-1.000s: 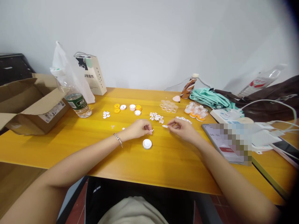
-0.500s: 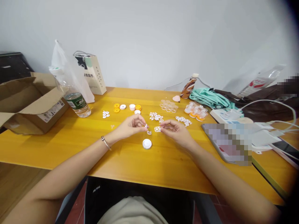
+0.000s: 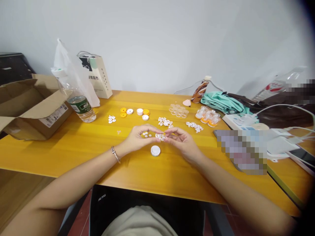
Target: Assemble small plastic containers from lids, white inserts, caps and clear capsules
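My left hand (image 3: pixel 140 138) and my right hand (image 3: pixel 181 141) meet above the middle of the table. Each pinches a small white openwork plastic piece between thumb and fingertips. The left piece (image 3: pixel 157 135) and the right piece (image 3: pixel 162 138) overlap or touch; whether they are joined I cannot tell. Just below them a round white plastic part (image 3: pixel 155 150) lies on the tabletop. Small white discs (image 3: pixel 146 134) show through the gap between my left thumb and forefinger. Behind my hands lies a loose cluster of white openwork pieces (image 3: pixel 165 122).
Yellow rings (image 3: pixel 123 115), white rings (image 3: pixel 145 117) and clear cups (image 3: pixel 178 110) lie farther back. More white pieces (image 3: pixel 195 126) and clear-and-orange parts (image 3: pixel 208 115) sit right, near a phone (image 3: pixel 227 144). A water bottle (image 3: pixel 81 106) and cardboard box (image 3: pixel 36 111) stand left.
My hands have come together, bringing the two white openwork pieces into overlap. The small white discs behind my left hand have come into view.
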{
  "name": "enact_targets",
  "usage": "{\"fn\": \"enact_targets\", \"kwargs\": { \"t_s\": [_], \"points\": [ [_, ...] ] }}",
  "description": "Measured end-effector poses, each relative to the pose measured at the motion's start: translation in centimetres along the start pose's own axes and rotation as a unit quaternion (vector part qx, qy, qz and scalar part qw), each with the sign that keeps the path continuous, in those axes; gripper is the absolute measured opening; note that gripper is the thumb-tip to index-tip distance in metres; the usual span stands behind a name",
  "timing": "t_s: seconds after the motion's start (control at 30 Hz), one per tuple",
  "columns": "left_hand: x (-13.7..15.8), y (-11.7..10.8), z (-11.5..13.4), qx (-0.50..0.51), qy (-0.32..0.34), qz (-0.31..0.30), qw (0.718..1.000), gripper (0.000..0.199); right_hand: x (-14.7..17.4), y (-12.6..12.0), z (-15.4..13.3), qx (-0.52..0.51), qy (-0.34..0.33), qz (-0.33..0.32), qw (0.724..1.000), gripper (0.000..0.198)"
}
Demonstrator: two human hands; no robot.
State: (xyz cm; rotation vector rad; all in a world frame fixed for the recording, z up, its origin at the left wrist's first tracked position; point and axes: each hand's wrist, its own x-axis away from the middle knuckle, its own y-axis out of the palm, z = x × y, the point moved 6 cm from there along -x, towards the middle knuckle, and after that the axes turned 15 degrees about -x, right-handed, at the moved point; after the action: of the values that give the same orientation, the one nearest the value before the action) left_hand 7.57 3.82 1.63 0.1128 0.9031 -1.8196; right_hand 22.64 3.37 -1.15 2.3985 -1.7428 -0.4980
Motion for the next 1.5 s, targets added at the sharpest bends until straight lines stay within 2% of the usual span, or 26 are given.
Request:
{"fn": "enact_targets", "kwargs": {
  "t_s": [0.13, 0.33, 0.57, 0.83, 1.0, 1.13, 1.23, 1.37, 1.5],
  "points": [
    [0.1, 0.3, 0.5, -0.039, 0.023, 0.005, 0.999, 0.022, -0.1, -0.2, 0.1, -0.011, -0.007, 0.0, 1.0, 0.023],
    [0.3, 0.6, 0.2, -0.098, 0.02, 0.022, 0.995, 0.021, -0.1, -0.1, 0.4, -0.01, -0.015, 0.001, 1.0, 0.029],
    [0.3, 0.6, 0.4, -0.088, 0.052, 0.02, 0.995, 0.018, -0.1, -0.3, 0.2, -0.01, -0.027, 0.012, 1.0, 0.028],
    [0.4, 1.0, 0.0, -0.096, 0.002, 0.018, 0.995, 0.02, -0.2, -0.4, 0.3, -0.02, -0.03, 0.013, 0.999, 0.025],
    [0.6, 1.2, 0.5, -0.08, 0.011, 0.021, 0.997, 0.017, 0.0, -0.1, 1.1, -0.018, 0.013, 0.036, 0.999, 0.026],
    [0.6, 1.5, 0.2, -0.075, 0.006, -0.001, 0.997, 0.017, 0.1, 0.1, 2.4, -0.019, 0.068, 0.022, 0.997, 0.023],
    [0.6, 1.8, -0.5, -0.031, -0.022, -0.018, 0.999, 0.02, 0.0, -0.1, 2.6, -0.017, 0.065, 0.025, 0.997, 0.021],
    [0.5, 2.0, -1.9, 0.053, -0.102, -0.024, 0.993, 0.025, 0.1, 0.0, 2.2, -0.007, 0.057, 0.031, 0.998, 0.018],
    [0.6, 2.8, -2.7, 0.07, -0.156, -0.067, 0.983, 0.024, 0.3, 0.2, 1.8, 0.02, 0.054, 0.018, 0.998, 0.018]
  ]
}}
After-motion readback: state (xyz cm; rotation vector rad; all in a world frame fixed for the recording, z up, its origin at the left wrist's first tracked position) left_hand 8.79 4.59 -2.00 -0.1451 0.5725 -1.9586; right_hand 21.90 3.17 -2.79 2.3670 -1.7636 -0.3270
